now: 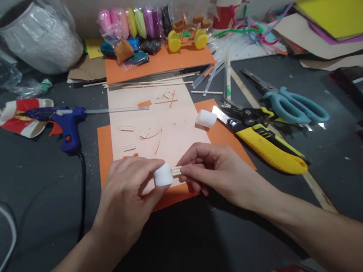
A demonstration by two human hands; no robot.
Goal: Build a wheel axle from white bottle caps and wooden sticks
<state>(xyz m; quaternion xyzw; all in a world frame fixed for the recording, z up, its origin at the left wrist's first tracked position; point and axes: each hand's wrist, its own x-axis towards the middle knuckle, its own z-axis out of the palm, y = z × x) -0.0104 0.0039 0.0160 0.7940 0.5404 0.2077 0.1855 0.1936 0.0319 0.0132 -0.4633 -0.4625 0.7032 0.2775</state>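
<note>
White cylinder (163,175): lower centre of frame, pinched between thumb and fingers of left hand (128,185).
Short sticks (175,171): meet cylinder's right side; clamped in right hand's (211,163) fingertips. Fixed or only touching, can't tell.
Room: near edge of orange sheet (171,199) just below hands; dark table (191,245) runs on to bottom of frame.
Stick axis: nearly level, left end at cylinder, right end into fingers.
Upper right of hands: second white cylinder (208,118), beside yellow knife (265,147).
Left: blue glue gun (69,122), well apart.
</note>
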